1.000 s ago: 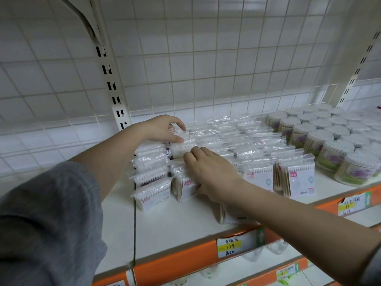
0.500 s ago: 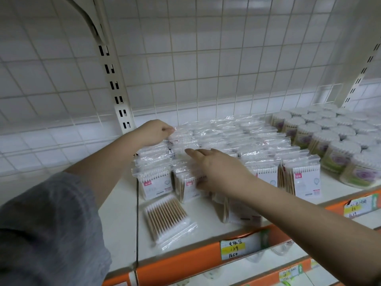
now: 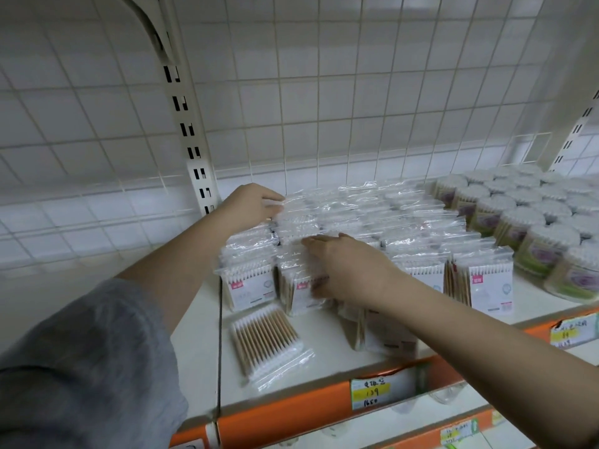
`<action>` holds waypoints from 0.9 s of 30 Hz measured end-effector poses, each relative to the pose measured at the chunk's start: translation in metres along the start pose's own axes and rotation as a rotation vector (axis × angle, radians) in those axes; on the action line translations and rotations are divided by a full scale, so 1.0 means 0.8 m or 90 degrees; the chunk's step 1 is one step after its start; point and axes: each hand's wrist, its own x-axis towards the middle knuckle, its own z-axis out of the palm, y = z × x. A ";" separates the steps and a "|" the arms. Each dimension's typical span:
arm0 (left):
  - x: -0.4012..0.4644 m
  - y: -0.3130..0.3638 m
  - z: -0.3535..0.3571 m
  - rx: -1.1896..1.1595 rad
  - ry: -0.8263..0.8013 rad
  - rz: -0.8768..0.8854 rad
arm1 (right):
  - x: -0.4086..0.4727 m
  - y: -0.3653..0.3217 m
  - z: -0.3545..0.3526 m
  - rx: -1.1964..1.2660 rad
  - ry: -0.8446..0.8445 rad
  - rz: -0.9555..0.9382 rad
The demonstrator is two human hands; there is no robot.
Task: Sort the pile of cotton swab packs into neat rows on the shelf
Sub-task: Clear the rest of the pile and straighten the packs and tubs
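Note:
Clear plastic packs of cotton swabs (image 3: 356,215) stand in rows across the white shelf (image 3: 201,345). My left hand (image 3: 249,204) touches the back left end of the rows, fingers against the plastic. My right hand (image 3: 346,267) lies palm down over the second row from the left, fingers stretched flat on the pack tops. One pack of wooden-stick swabs (image 3: 265,341) lies flat and alone on the shelf in front of the rows. Another pack (image 3: 385,335) lies flat under my right forearm, partly hidden.
Round tubs of cotton swabs (image 3: 531,218) fill the shelf's right side. An orange front rail (image 3: 291,416) carries price labels (image 3: 372,393). A slotted upright (image 3: 194,150) and a white wire grid back the shelf. A lower shelf shows below.
A pack fell off the front of the left row and now lies flat on the shelf. My left hand stays at the back; my right hand has shifted slightly back over the rows.

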 end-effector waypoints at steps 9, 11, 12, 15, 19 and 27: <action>-0.088 -0.042 -0.011 -0.429 0.251 -0.261 | -0.006 -0.018 -0.007 0.001 -0.014 -0.032; -0.100 -0.036 0.014 -0.581 0.291 -0.371 | -0.008 -0.017 -0.008 0.014 -0.018 -0.020; -0.104 -0.028 0.023 -0.656 0.289 -0.415 | -0.010 -0.015 -0.008 0.022 -0.017 -0.010; -0.104 -0.011 0.038 -0.797 0.264 -0.459 | -0.014 -0.010 -0.006 0.022 -0.009 0.013; -0.095 0.001 0.036 -0.785 0.296 -0.470 | -0.014 -0.008 0.001 -0.002 0.001 0.009; -0.095 -0.009 0.033 -0.708 0.308 -0.477 | -0.017 -0.005 -0.001 0.011 -0.008 0.000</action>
